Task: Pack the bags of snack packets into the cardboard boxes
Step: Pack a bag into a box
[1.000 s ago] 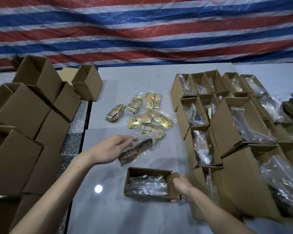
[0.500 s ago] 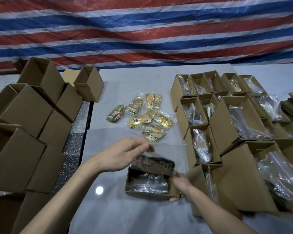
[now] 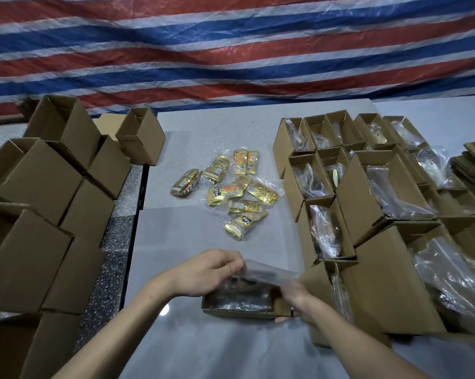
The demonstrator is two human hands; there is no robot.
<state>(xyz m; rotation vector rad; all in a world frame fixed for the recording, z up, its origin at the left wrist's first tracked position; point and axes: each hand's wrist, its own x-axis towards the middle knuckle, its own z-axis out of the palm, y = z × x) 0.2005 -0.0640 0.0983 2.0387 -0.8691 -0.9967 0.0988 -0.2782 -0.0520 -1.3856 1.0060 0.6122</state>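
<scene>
1. Left hand [image 3: 206, 272]: fingers curled, pinching the left end of a clear plastic bag of dark snack packets [image 3: 261, 277]. Bag sits over the open top of a small brown cardboard box [image 3: 239, 310] at near centre of the pale grey worktop [image 3: 203, 348].
2. Right hand [image 3: 296, 299]: blurred, at the box's right end, fingers on the bag's right side, thumb showing under the box's near right corner. Cannot tell how tight the grasp is or whether it holds bag, box or both.
3. Box interior: dark contents under shiny plastic are visible. Cannot tell if the held bag is partly inside or just above.
4. Loose pile of gold snack packets in clear bags [image 3: 230, 192] lies on the worktop, far of the hands, well apart from the box.
5. Right side: cluster of open brown boxes with clear bags inside [image 3: 323, 233], packed close together, running from near right to far right. Nearest one is just beside the right hand.
6. Left side: stack of empty brown cardboard boxes [image 3: 39, 187], several tilted on their sides, openings facing various ways.
7. Far right edge: pile of flat folded cardboard [image 3: 474, 162].
8. Backdrop: red, white and blue striped tarpaulin [image 3: 230, 50] behind the worktop.
</scene>
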